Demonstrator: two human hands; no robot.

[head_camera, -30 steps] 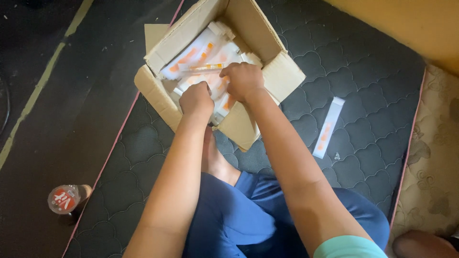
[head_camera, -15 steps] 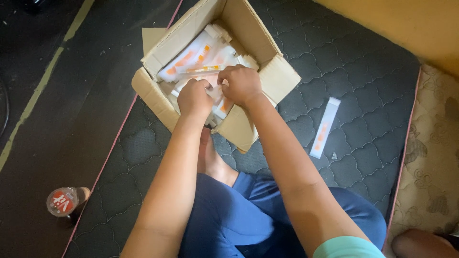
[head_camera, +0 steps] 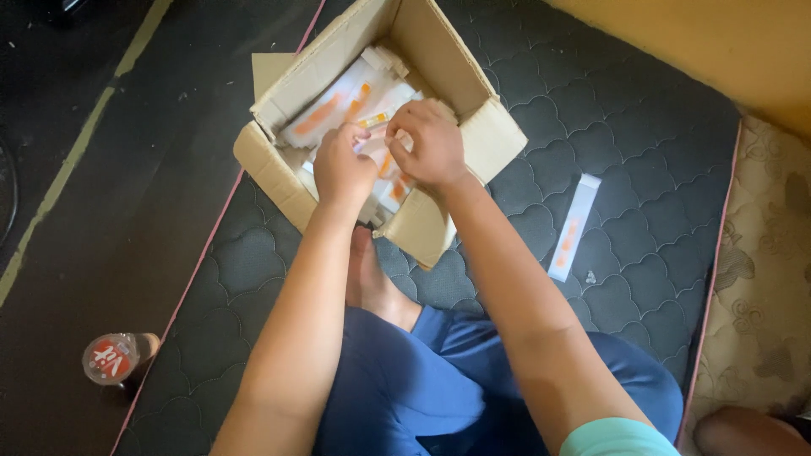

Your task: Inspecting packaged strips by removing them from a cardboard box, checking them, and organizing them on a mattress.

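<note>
Cardboard box (head_camera: pixel 439 63) — open, flaps spread, set on the dark quilted mattress (head_camera: pixel 642 143) close to its left edge, just ahead of the seated person's bare foot (head_camera: pixel 372 279). It is seen filled with flat white sachets (head_camera: pixel 325 114) bearing orange markings, laid loosely in overlapping layers.

Left hand (head_camera: pixel 342 167) — held inside the box over the near side of the pile, fingers curled and pressed together; a sachet appears to be pinched beneath them, though the grip itself is hidden by the knuckles.

Right hand (head_camera: pixel 431 143) — held just beside the left, touching or nearly touching it, fingers bent downward and closed on the same cluster of sachets; what exactly is pinched cannot be told.

Handling, as judged: the sachets are taken to be light, thin and pliable, with a smooth, somewhat slippery film; they are best taken by a sealed end or along a long edge, between thumb and fingertips, without creasing.

Loose sachet (head_camera: pixel 574 226) — one long white strip with an orange mark, lying alone on the mattress toward its right edge, well apart from the box.

Bottle (head_camera: pixel 111 359) — red-labelled cap end seen on the dark floor (head_camera: pixel 93 194), just off the mattress's left edge.
</note>
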